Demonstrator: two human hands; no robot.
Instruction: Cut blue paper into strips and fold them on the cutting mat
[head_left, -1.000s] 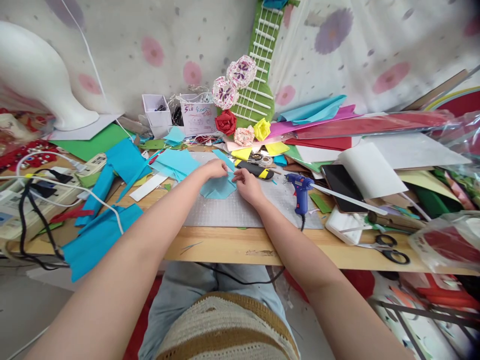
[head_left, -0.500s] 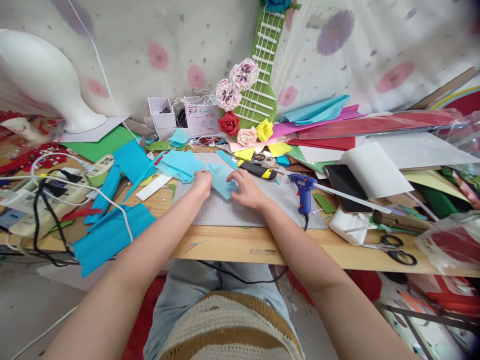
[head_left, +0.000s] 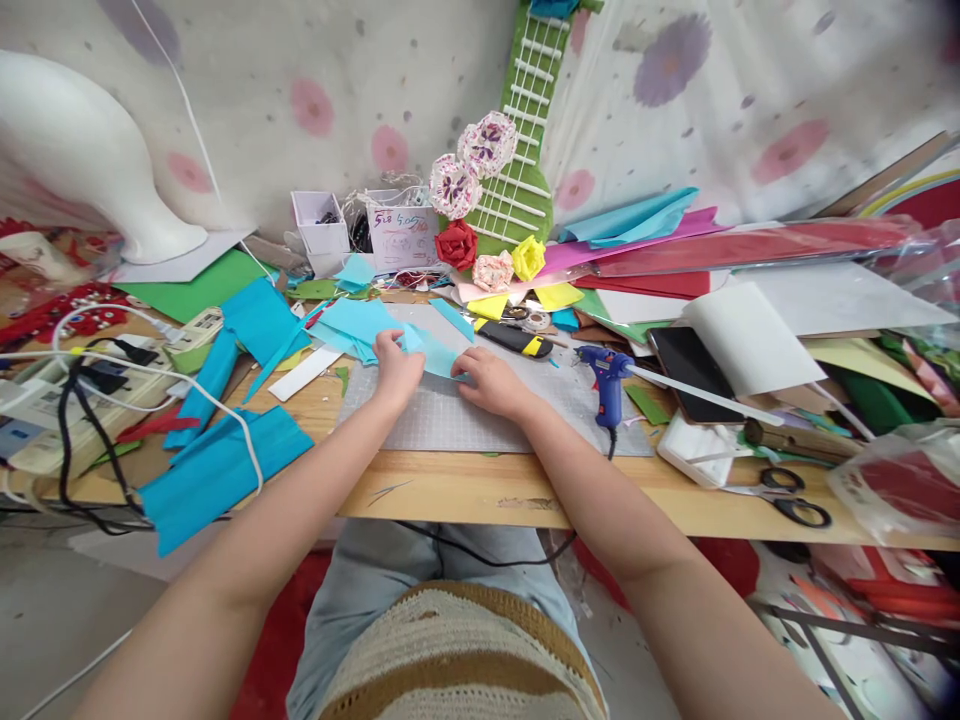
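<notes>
A folded piece of light blue paper lies on a grey cutting mat at the middle of the wooden table. My left hand presses on the paper's left edge with its fingers curled over it. My right hand lies on the paper's right corner, fingers pressed down flat. Both hands touch the same piece. More light blue sheets lie just behind my left hand.
A blue glue gun stands right of my hands, near a black-and-yellow utility knife, a phone and scissors. A power strip with cables sits at the left. Paper flowers and coloured sheets crowd the back.
Both hands have drawn back toward me and to the left with the blue paper. The piece looks flatter and narrower than a second ago.
</notes>
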